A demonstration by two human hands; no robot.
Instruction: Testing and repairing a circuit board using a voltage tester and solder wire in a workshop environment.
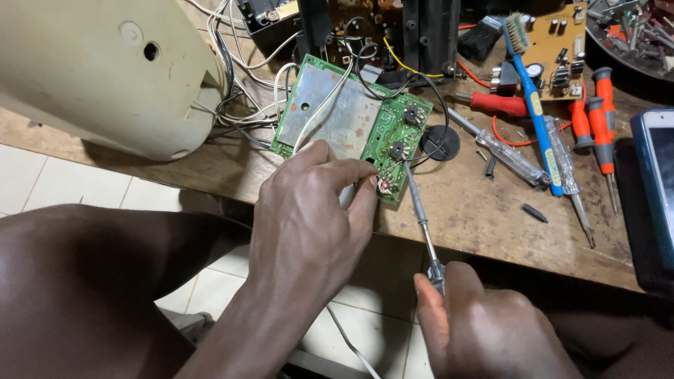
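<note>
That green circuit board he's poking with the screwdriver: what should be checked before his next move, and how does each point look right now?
1. Green circuit board pinned by left hand: ok.
2. Screwdriver tip on the board's near corner: ok.
3. Right hand gripping the handle: ok.
4. Tip seated in a screw head: cannot tell.
5. White wires clear of the tip: ok.
6. Board fully on the wooden table: not ok, corner overhangs the edge.

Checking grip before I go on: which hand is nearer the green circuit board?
Left. The left hand pinches the near edge of the green circuit board. The right hand sits below the bench edge, holding a screwdriver whose tip reaches the board.
</note>
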